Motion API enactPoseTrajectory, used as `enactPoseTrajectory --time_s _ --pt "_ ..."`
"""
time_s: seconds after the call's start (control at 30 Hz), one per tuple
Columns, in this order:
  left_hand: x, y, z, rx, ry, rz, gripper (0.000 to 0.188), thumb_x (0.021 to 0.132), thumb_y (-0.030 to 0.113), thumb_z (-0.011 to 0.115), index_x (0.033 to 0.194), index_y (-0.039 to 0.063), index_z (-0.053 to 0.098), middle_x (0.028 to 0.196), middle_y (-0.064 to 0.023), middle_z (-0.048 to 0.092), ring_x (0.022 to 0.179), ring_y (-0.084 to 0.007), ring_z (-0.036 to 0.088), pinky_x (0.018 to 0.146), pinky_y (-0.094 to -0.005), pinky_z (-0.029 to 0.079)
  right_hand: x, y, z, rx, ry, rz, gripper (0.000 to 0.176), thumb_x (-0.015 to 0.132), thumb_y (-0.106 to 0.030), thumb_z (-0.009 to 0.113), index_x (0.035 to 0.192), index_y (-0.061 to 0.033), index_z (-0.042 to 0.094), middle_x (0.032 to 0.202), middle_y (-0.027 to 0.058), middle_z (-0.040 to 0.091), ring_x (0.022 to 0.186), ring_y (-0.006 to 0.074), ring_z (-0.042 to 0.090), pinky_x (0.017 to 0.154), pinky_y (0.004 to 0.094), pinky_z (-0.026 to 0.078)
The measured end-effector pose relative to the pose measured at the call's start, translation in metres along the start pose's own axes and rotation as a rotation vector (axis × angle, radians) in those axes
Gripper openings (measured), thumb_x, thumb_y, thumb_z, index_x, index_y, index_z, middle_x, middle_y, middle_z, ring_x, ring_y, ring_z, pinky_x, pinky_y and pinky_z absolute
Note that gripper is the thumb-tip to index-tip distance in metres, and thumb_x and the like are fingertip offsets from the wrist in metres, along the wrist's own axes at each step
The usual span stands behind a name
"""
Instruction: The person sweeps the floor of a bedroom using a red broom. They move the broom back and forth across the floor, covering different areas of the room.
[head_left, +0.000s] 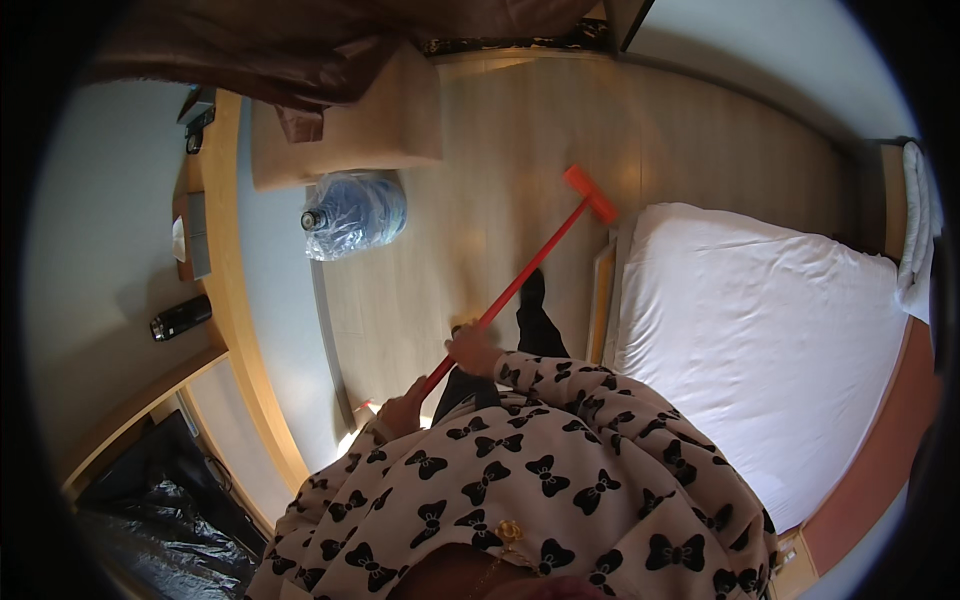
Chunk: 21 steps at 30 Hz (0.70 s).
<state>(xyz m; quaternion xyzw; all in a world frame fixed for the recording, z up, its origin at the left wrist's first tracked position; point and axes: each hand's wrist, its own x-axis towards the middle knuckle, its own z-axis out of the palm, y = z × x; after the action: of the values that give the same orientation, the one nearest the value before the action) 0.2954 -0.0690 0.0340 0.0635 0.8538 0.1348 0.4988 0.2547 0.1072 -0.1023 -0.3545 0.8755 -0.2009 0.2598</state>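
Note:
A red long-handled floor tool (534, 264), a broom or mop, slants across the view in front of me. Its orange-red head (590, 193) appears to rest on the wood-look floor (487, 195); the head's underside is hidden. My right hand (474, 349) grips the handle partway along its lower length. Close to my body, my left hand (400, 409) is wrapped around the handle near its end. One of my dark shoes (532, 289) shows to the right of the handle.
On the right stands a bed with a white sheet (750, 337), a framed panel (601, 300) along its near side. To the left, a large plastic-wrapped water bottle (360, 214) lies on the floor by a tan padded block (375, 135). A wooden ledge (225, 225) holds a black flask (181, 318).

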Motion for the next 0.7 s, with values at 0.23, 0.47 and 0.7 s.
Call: enactPoseTrajectory --time_s 0.23,0.47,0.7 --pt "0.132 0.118 -0.041 -0.017 0.068 0.121 0.039 0.082 0.012 0.04 0.12 0.015 0.034 0.079 -0.0194 0.059 0.074 -0.0373 0.057 0.06 -0.0461 0.045 -0.038 0.137 -0.015 0.011 0.115 0.656 0.006 0.068 -0.011 0.053 0.074 -0.0114 0.054 0.073 0.0081 0.052 0.084 0.0288 0.049 0.068 0.0438 0.042" --pt "0.103 0.091 -0.064 -0.019 0.093 0.041 0.033 0.083 0.009 0.034 0.115 0.016 0.036 0.067 -0.0199 0.057 0.065 -0.04 0.056 0.056 -0.0467 0.045 -0.002 0.126 -0.013 0.03 0.248 0.331 0.015 0.066 -0.014 0.057 0.082 -0.0131 0.055 0.08 0.0074 0.052 0.085 0.0271 0.049 0.063 0.0431 0.044" --pt "0.031 0.03 -0.003 -0.149 0.154 -0.058 0.048 0.077 0.009 0.045 0.123 0.015 0.032 0.096 -0.0172 0.056 0.068 -0.0386 0.057 0.06 -0.0453 0.047 0.019 0.04 -0.012 0.202 -0.01 0.089 0.02 0.071 -0.015 0.054 0.091 -0.0111 0.055 0.087 0.0086 0.053 0.094 0.0266 0.046 0.069 0.0487 0.043"
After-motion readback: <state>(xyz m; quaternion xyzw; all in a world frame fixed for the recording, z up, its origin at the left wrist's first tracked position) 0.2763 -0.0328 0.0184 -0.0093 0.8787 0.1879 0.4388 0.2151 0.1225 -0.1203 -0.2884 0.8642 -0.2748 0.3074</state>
